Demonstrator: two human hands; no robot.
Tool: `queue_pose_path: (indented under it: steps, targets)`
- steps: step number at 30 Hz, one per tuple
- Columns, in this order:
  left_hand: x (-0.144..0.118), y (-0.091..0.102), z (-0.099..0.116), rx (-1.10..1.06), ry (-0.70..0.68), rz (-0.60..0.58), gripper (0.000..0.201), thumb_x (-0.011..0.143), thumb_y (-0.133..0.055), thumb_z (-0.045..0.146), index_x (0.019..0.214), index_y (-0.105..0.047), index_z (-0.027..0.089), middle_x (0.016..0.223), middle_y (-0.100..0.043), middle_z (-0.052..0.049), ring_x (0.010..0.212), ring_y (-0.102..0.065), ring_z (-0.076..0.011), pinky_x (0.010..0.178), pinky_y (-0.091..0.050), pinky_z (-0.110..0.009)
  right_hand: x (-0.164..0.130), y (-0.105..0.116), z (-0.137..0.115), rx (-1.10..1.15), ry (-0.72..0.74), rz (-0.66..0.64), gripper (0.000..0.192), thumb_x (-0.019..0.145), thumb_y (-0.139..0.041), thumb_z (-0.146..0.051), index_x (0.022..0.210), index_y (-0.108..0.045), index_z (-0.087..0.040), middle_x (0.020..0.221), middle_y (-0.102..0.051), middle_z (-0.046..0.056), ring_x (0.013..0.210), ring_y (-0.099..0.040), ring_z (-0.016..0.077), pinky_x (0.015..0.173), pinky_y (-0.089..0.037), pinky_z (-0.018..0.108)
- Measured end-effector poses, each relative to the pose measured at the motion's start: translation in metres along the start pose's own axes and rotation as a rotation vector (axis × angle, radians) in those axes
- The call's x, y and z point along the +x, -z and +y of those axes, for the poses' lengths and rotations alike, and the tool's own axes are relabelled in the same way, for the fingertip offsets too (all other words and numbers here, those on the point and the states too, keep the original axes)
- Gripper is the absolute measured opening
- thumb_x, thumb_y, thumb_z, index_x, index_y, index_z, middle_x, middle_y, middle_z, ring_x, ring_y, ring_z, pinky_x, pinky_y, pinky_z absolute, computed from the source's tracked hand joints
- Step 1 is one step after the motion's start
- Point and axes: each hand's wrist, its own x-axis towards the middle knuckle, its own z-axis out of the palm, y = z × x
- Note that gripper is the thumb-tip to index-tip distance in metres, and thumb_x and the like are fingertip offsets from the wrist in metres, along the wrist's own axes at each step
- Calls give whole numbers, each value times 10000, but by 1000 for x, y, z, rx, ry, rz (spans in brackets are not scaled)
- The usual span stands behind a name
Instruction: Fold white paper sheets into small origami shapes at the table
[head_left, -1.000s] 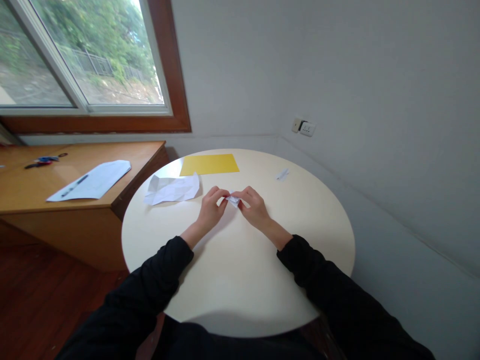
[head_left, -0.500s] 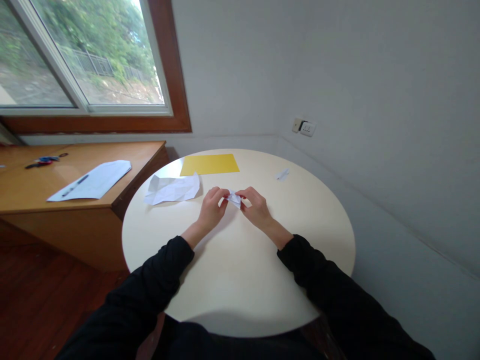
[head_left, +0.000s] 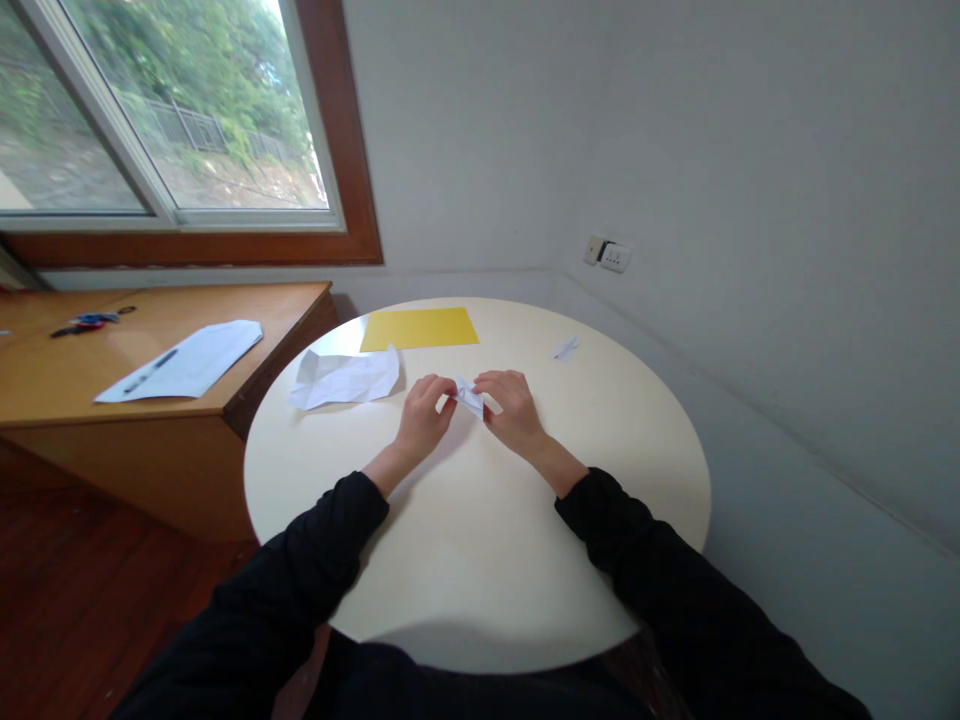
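Observation:
A small piece of folded white paper (head_left: 469,397) is held between my two hands, over the middle of the round white table (head_left: 480,560). My left hand (head_left: 424,418) pinches its left end between thumb and fingers. On the other side, my right hand (head_left: 515,412) has thumb and fingertips closed on the right part. The fingers cover some of the folds. A creased sheet of white paper (head_left: 345,379) lies left of my left hand, and a yellow sheet (head_left: 419,328) lies flat beyond it.
A small white paper piece (head_left: 566,349) lies at the table's far right. To the left, a wooden desk (head_left: 277,310) bears white sheets (head_left: 202,360) with a pen (head_left: 152,370) on top, and scissors (head_left: 88,322) behind. Walls stand behind and to the right.
My right hand's fingers have shifted slightly on the folded paper, whose right part now shows more. My left hand has hardly moved.

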Motion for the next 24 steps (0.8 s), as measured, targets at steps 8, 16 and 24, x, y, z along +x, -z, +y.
queue_pose_path:
  steps: [8,16,24]
  targets:
    - [1,0,0,-42,-5,-23,131,714,-491,71,696,-476,199,695,-502,-3,692,-500,-151,640,-421,-273,-1,0,3,-88,36,-12,136,810,-504,-149,834,-612,-227,828,-650,37,818,-567,172,771,-347,344]
    - [2,0,2,-149,53,-98,99,722,-507,94,732,-520,192,951,-612,-64,916,-572,-187,808,-447,-346,-2,-3,6,-138,24,-40,206,835,-468,-131,862,-640,-240,705,-606,16,716,-529,154,758,-316,335]
    - [1,1,1,-172,46,-113,145,699,-511,75,774,-545,195,839,-634,-46,855,-579,-191,801,-443,-365,-1,-1,5,-157,65,-5,180,831,-478,-140,826,-635,-226,685,-616,14,693,-531,150,724,-327,321]
